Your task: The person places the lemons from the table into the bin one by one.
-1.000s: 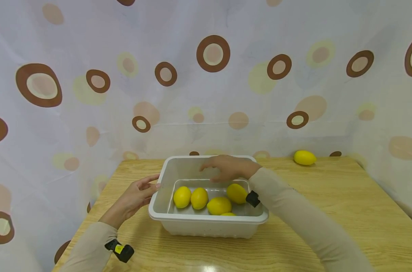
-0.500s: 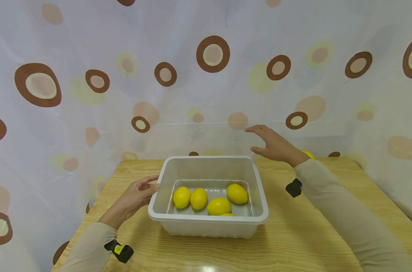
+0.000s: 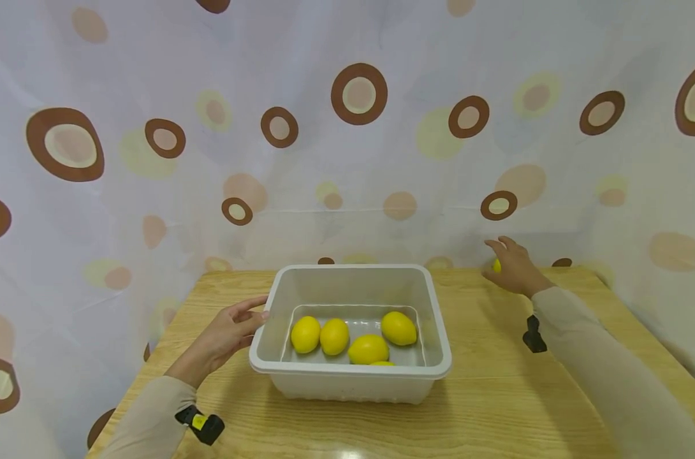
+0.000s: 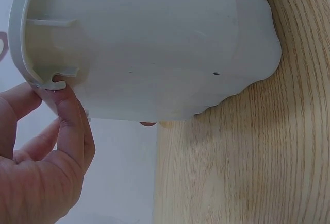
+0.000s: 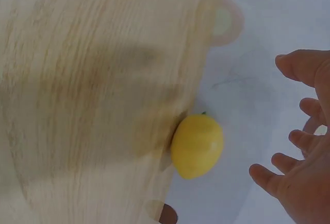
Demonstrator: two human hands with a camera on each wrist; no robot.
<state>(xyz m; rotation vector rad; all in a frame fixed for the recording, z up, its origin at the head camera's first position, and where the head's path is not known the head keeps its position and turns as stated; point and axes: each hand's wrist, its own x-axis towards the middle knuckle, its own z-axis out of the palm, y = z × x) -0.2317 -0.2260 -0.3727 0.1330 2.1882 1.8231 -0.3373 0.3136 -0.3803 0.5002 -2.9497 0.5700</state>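
A white plastic bin (image 3: 359, 368) stands on the wooden table, with several yellow lemons (image 3: 369, 349) lying in it. At its left rim my left hand (image 3: 226, 335) pinches the edge between thumb and fingers; the left wrist view shows this grip on the rim (image 4: 17, 33) from outside. One more lemon (image 5: 197, 145) rests at the table's far edge on the right. My right hand (image 3: 514, 268) hovers over that lemon, fingers spread and bent slightly. In the right wrist view the hand (image 5: 304, 147) is apart from the lemon. In the head view it mostly covers the lemon.
A patterned curtain (image 3: 301, 172) hangs right behind the table's back edge and along both sides. The wooden table top (image 3: 485, 382) extends to the right of the bin. A black wrist camera (image 3: 201, 424) is strapped to the left sleeve.
My right hand has risen out from over the bin, swung right and lowered toward the lemon at the back. The left hand and the bin have stayed in place.
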